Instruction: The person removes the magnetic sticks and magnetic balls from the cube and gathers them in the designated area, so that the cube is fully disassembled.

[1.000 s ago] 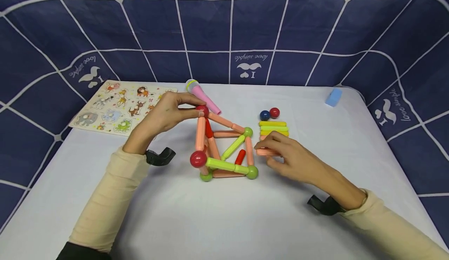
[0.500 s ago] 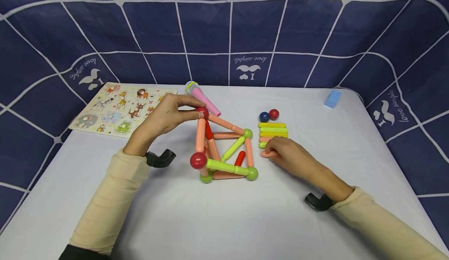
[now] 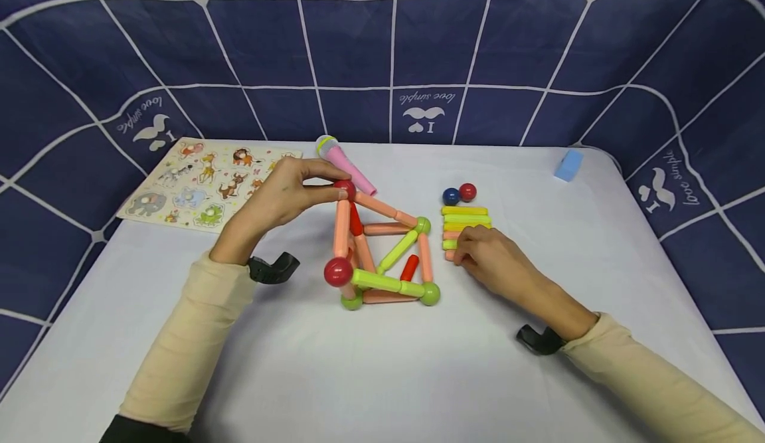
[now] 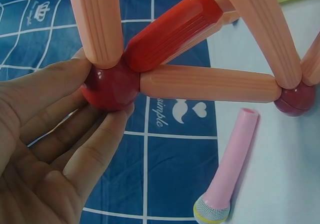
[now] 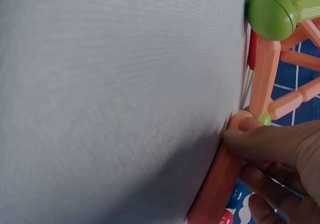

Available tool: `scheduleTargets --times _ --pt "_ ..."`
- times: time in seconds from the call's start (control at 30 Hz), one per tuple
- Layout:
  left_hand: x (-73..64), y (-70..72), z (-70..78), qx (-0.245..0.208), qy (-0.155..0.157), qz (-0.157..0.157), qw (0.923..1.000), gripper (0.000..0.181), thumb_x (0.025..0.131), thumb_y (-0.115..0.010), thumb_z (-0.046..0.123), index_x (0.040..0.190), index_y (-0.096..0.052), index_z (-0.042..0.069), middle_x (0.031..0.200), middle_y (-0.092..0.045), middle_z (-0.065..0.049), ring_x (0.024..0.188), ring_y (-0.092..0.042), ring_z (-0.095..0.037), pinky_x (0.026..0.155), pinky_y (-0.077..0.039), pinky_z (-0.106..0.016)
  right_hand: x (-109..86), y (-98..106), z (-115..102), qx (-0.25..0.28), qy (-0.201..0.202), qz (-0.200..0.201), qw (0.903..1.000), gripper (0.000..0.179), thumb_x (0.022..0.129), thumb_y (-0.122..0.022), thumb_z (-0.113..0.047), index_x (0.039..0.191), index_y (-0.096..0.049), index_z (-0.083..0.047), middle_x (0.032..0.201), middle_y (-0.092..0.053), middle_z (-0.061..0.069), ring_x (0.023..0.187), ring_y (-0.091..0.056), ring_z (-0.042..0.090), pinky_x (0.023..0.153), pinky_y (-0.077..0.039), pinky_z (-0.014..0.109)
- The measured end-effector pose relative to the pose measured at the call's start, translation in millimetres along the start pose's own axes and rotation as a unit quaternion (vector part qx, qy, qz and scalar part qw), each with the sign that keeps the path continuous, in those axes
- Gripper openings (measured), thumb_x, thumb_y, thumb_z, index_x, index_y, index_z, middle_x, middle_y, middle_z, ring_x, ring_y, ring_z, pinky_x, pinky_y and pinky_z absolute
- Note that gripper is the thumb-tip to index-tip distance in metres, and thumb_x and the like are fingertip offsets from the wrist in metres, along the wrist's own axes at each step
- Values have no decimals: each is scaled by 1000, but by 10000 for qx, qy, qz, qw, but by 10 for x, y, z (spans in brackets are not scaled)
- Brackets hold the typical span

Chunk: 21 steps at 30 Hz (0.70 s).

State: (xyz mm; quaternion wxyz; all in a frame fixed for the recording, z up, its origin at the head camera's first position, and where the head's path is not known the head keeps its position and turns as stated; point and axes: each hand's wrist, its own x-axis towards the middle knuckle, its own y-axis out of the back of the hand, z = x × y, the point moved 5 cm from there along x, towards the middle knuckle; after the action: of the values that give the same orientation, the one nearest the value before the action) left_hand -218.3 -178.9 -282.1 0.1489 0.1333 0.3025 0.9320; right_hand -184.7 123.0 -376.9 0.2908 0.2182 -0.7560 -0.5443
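Observation:
My left hand [image 3: 283,194] pinches a dark red ball [image 4: 112,88] between thumb and fingers. That ball forms the top corner of a frame of building sticks and balls, with orange, red and lime sticks [image 3: 376,280] joined by red and green balls [image 3: 429,293]. My right hand [image 3: 499,260] is at the near end of a row of sticks [image 3: 466,219], holding an orange building stick [image 5: 220,184] with the thumb on one side. In the head view most of this stick is hidden under the fingers. A loose-looking short red stick [image 3: 410,267] shows inside the frame.
Behind the row sit a blue ball [image 3: 451,196] and a red ball [image 3: 468,192]. A pink toy microphone [image 3: 349,167] lies behind the frame, and an animal puzzle board [image 3: 179,194] at the left. A blue block [image 3: 568,165] stands at the back right of the white table [image 3: 382,376].
My right hand has moved rightward from beside the frame with the orange stick, then slightly back against the row's near end. The left hand stays on the red ball.

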Motion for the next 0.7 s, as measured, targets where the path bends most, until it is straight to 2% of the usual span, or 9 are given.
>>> scheduleTargets --times 0.27,0.5,0.7 --pt "9 9 -1 63 -7 14 10000 28 86 -77 12 112 -73 3 107 -72 -7 107 -62 -19 87 -52 -31 5 10 -1 39 -8 -159 9999 15 76 -80 5 85 -77 -7 94 -65 6 86 -60 21 78 -55 36" --pt "3 9 -6 30 15 37 10000 28 86 -78 12 112 -74 5 107 -72 -7 108 -61 -19 89 -51 -36 2 16 -4 -7 59 -254 9997 15 79 -79 3 92 -78 -5 99 -66 8 92 -62 24 83 -54 40" --pt "10 10 10 47 0 27 10000 28 85 -78 12 112 -74 5 108 -72 -7 108 -61 -19 90 -51 -37 8 91 -65 313 -105 -160 9993 17 82 -74 1 97 -76 -7 101 -67 4 95 -61 21 86 -54 39"
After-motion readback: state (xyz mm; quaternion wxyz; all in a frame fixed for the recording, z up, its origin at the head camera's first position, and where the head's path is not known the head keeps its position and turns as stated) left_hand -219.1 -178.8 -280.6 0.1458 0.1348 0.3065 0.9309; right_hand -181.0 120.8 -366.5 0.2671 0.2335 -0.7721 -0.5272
